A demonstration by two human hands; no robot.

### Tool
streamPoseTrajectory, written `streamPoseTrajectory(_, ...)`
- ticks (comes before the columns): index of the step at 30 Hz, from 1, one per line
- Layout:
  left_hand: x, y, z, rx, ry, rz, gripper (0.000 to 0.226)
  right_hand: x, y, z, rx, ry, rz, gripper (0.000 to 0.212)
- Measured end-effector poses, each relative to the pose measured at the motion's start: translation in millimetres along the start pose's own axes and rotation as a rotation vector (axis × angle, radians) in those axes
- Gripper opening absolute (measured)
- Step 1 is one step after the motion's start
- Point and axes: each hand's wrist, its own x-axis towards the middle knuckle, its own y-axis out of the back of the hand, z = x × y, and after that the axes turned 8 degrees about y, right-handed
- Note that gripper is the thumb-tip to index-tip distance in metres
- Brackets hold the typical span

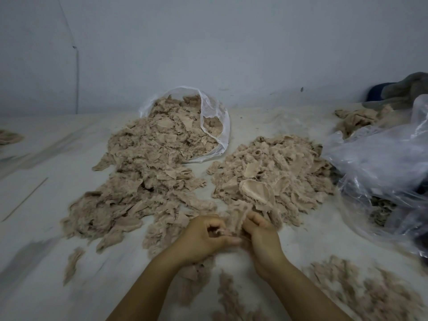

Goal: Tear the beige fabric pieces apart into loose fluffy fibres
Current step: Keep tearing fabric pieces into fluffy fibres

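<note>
Landmark: the small beige fuzzy fabric strip [236, 218] pinched between both hands, low centre of the pale work surface [46, 239].

Left of the strip: left hand [201, 237], fingers curled, pinching the strip's lower left edge. Further left and beyond it, a long spill of beige fabric scraps [143, 177] runs out of the clear plastic bag lying on its side [213, 117].

The strip's long axis runs roughly away from the person, its far end touching the second beige scrap heap [271, 172].

Right of the strip: right hand [259, 235], fingers curled on the strip's right edge. The hands nearly touch, so both are equally near.

My read: the pull should go sideways, across the long axis.

Near right of the strip: blurred loose beige fluff [361, 290], probably finished output. Far right: crumpled clear plastic sheeting [379, 163].
</note>
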Motion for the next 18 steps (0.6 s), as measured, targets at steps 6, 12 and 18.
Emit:
streamPoseTrajectory(6,-1.8,-3.3,8.5,-0.288,0.162,0.069,0.026,-3.6,5.5,1.0,0.022,0.026,-0.122,0.040)
streamPoseTrajectory(12,-0.9,-19.4,9.5,-0.104,0.199,0.204,0.028,-10.0,10.6,1.9,0.016,-0.009,-0.300,0.055)
streamPoseTrajectory(18,0.3,-24.2,14.9,-0.186,0.196,0.292,0.017,-18.2,17.0,4.9,-0.532,0.118,-0.206,0.042)
